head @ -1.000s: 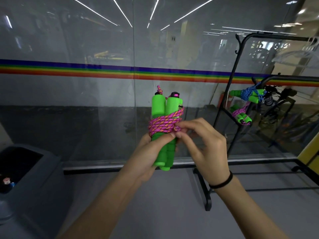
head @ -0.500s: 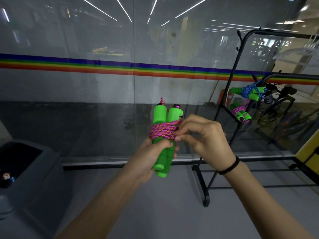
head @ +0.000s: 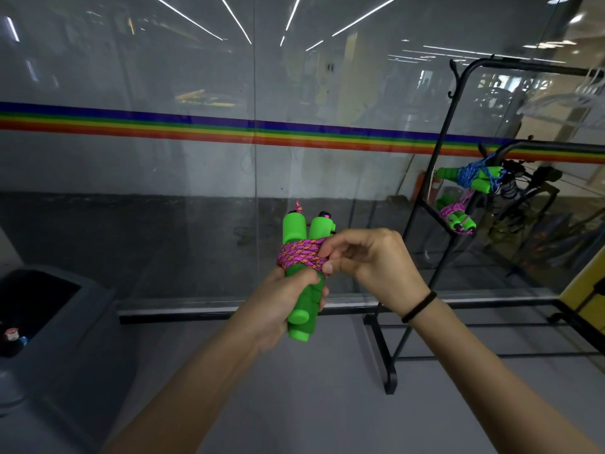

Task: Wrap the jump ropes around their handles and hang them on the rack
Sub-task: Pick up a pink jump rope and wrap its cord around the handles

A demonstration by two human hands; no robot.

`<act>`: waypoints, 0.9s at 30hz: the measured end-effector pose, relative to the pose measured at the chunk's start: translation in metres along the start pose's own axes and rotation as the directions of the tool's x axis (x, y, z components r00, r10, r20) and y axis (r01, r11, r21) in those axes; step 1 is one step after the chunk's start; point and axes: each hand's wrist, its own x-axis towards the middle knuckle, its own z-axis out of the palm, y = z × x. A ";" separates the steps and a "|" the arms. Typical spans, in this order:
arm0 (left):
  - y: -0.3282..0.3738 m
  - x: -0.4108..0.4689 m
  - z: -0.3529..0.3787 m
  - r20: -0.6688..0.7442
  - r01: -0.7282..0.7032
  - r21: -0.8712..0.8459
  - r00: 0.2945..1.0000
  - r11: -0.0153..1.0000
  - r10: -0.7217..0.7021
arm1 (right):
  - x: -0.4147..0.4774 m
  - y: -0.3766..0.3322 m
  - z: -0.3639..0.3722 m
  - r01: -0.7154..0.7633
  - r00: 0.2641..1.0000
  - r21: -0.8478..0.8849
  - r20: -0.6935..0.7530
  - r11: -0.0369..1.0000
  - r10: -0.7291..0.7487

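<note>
The left hand (head: 278, 299) holds two green handles (head: 302, 317) upright and side by side, its fingers (head: 302, 274) curled round their lower half. A pink rope (head: 299, 255) is wound tightly round the middle of the pair, just above that grip. The right hand (head: 370, 257), with a black band (head: 420, 305) on its wrist, comes in from the right, and its fingers (head: 327, 267) pinch the rope at the right side of the winding. The handle tops stick up free above the rope.

At the left edge stands a dark grey bin (head: 65, 322); something small with a red and white top (head: 11, 333) lies inside, too small to make out.

The floor (head: 327, 414) is plain grey. On it at the right stands a black metal rack (head: 435, 191), where two wrapped bundles hang: a blue-roped one (head: 471, 176) above a pink-roped one (head: 455, 214). Behind is a glass wall with a rainbow stripe (head: 196, 126) running across it.
</note>
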 end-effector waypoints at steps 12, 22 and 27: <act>0.000 0.003 -0.012 -0.034 -0.065 0.103 0.997 0.993 0.068 | 0.005 -0.005 0.017 0.059 0.998 -0.121 0.033 0.991 -0.055; -0.012 0.003 -0.019 -0.039 -0.080 0.249 0.995 0.965 0.092 | -0.007 0.008 0.027 0.166 0.986 -0.224 0.035 0.960 -0.162; -0.018 0.001 -0.024 -0.002 -0.095 0.353 0.995 0.931 0.103 | -0.012 0.015 0.032 0.165 0.983 -0.240 0.124 0.957 -0.138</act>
